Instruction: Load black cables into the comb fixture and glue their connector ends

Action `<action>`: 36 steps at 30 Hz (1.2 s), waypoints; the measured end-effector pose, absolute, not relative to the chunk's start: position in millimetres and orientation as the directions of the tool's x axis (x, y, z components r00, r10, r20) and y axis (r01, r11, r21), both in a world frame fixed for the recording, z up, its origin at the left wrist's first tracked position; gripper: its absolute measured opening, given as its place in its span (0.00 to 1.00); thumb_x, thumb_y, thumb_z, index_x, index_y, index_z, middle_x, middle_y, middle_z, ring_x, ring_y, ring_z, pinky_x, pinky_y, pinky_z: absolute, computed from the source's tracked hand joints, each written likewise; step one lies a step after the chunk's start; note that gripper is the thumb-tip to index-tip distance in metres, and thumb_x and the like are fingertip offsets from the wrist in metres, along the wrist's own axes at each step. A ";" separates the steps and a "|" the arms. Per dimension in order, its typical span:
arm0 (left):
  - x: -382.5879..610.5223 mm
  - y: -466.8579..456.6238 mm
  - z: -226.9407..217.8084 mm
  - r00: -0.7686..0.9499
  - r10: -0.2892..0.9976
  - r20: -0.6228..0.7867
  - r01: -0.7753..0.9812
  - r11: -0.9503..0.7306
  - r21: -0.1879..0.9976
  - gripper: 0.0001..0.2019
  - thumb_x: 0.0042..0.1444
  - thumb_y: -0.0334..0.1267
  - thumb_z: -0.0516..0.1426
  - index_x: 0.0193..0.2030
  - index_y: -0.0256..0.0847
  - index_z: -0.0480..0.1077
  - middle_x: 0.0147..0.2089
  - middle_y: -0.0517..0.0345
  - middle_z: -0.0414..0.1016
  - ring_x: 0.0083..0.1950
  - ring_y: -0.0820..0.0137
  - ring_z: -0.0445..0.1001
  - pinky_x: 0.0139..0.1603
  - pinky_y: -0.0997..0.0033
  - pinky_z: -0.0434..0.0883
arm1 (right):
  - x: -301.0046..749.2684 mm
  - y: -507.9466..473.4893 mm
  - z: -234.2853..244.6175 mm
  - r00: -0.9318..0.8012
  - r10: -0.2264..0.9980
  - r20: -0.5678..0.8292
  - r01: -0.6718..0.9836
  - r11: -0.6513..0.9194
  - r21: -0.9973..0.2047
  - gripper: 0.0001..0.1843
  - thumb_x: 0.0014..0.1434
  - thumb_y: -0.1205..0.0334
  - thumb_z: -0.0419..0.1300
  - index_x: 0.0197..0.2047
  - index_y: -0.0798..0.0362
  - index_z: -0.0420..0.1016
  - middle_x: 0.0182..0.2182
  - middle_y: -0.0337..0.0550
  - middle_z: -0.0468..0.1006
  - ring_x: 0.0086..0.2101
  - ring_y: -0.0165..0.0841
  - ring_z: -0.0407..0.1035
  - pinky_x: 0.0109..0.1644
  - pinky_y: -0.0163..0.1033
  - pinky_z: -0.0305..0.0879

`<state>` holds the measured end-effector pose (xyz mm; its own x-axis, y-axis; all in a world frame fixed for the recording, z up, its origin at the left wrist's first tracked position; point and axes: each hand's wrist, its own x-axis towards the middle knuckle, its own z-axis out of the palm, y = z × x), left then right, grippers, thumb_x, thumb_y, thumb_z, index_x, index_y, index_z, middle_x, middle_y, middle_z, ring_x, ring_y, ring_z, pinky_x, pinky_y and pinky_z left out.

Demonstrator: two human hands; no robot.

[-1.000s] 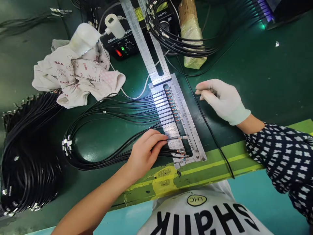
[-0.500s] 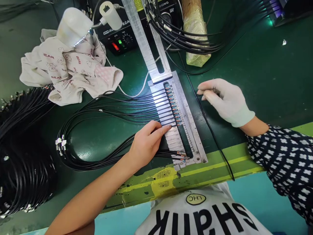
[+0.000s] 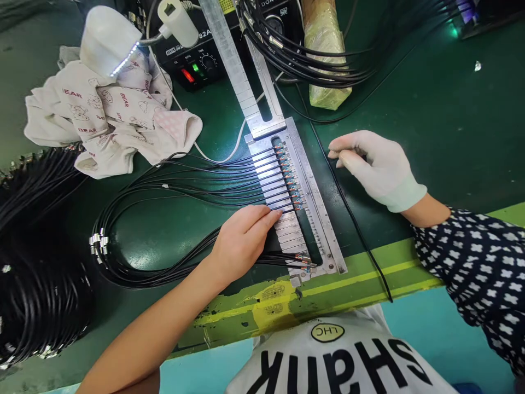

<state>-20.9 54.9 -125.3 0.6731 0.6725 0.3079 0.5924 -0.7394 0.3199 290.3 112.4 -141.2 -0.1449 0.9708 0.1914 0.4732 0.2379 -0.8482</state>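
Observation:
My bare left hand (image 3: 241,238) is closed over the left side of a slotted metal fixture (image 3: 293,235), thumb and forefinger pinching a black cable at its lowest filled groove. Above it, several black cables (image 3: 221,178) lie side by side in the grooves, their stripped coloured wire ends and small metal tips (image 3: 290,175) across the long slot. More cable ends (image 3: 303,261) rest together at the fixture's lower end, partly passing behind my left hand. My right hand (image 3: 377,169), in a white glove with bare fingertips, hovers right of the fixture, fingers curled together, nothing visible in them.
A single black cable (image 3: 348,205) runs past the fixture's right side over the table edge. Left lie thick cable bundles (image 3: 45,290) and a printed cloth (image 3: 106,115) under a lit lamp (image 3: 109,41). Behind are a black control box (image 3: 188,63) and a plastic-wrapped block (image 3: 328,71).
My left hand has shifted slightly left and down along the cable, still pinching at the same groove. The right hand is nearly still. The whole view has moved a little.

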 end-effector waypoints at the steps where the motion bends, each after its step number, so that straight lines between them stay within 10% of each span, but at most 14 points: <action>1: -20.9 54.1 -124.7 0.685 0.659 0.311 0.593 -0.752 0.287 0.17 0.66 0.25 0.54 0.59 0.39 0.71 0.46 0.48 0.78 0.44 0.68 0.77 0.45 0.68 0.75 | 290.4 112.5 -141.0 -0.146 0.971 0.191 0.479 0.238 -0.845 0.11 0.68 0.60 0.59 0.51 0.46 0.80 0.45 0.40 0.83 0.42 0.42 0.79 0.51 0.54 0.78; 10: -20.8 56.6 -123.9 0.637 0.722 0.271 0.563 -0.675 0.476 0.16 0.66 0.25 0.55 0.57 0.43 0.71 0.48 0.52 0.78 0.49 0.70 0.77 0.49 0.71 0.76 | 291.4 113.0 -141.5 -0.151 0.970 0.188 0.498 0.239 -0.834 0.11 0.68 0.60 0.59 0.50 0.46 0.81 0.44 0.40 0.83 0.41 0.43 0.79 0.51 0.55 0.79; 32: -23.7 56.0 -131.9 0.742 0.547 0.388 0.529 -0.833 0.162 0.22 0.62 0.24 0.59 0.62 0.35 0.70 0.47 0.44 0.77 0.42 0.66 0.74 0.41 0.65 0.70 | 292.2 114.2 -140.2 -0.167 0.962 0.217 0.454 0.270 -0.849 0.11 0.69 0.63 0.59 0.49 0.47 0.82 0.42 0.40 0.83 0.42 0.40 0.78 0.53 0.50 0.77; 36: -21.8 55.1 -136.9 0.691 0.613 0.384 0.549 -0.790 0.273 0.22 0.61 0.22 0.59 0.61 0.38 0.71 0.47 0.47 0.77 0.42 0.68 0.74 0.41 0.68 0.72 | 292.3 114.2 -139.5 -0.169 0.966 0.198 0.447 0.254 -0.858 0.11 0.69 0.64 0.59 0.49 0.46 0.82 0.42 0.40 0.83 0.42 0.40 0.78 0.53 0.49 0.76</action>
<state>-21.8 55.1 -136.9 0.6908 0.6128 0.3838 0.5491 -0.7899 0.2730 292.3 114.2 -139.5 -0.1687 0.9656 0.1979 0.4473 0.2540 -0.8576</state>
